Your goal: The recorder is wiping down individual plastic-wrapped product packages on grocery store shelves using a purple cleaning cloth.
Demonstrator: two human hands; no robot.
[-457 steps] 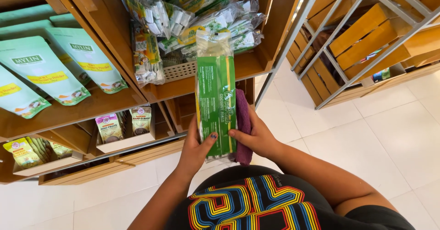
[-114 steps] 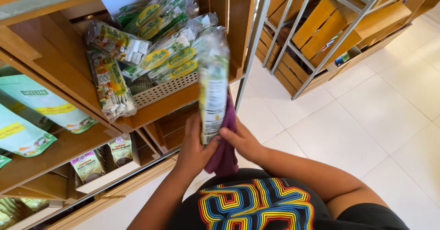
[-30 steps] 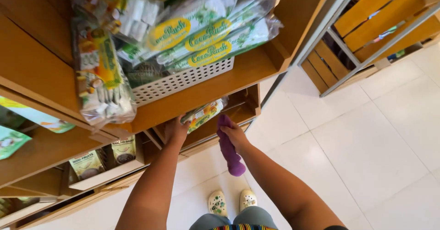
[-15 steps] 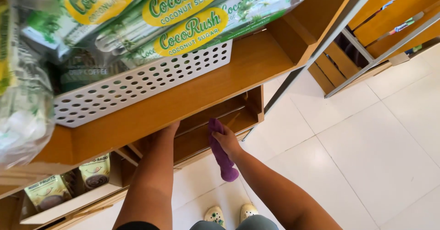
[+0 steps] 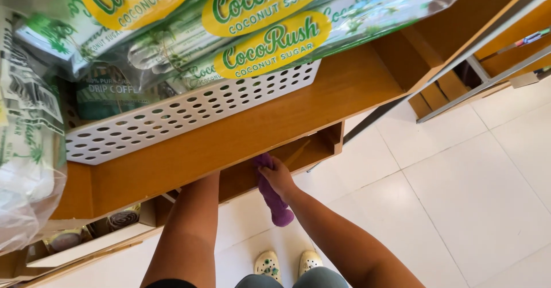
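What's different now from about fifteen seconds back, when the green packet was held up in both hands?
The green packet is out of sight. Both arms have gone down to the lower shelf: the left forearm runs under the shelf edge, hand hidden. The right hand still grips the purple cloth. The white perforated basket of sachet packs stays on its shelf.

Green packet gone from hands, left forearm (image 5: 192, 230) now under wooden shelf (image 5: 229, 144).

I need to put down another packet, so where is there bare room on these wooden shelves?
Bare wood shows on the upper wooden shelf, right of the white perforated plastic basket. The basket is crowded with green-and-yellow clear packets. The right hand, holding a purple cloth, fills the lower shelf opening; the left hand is hidden.
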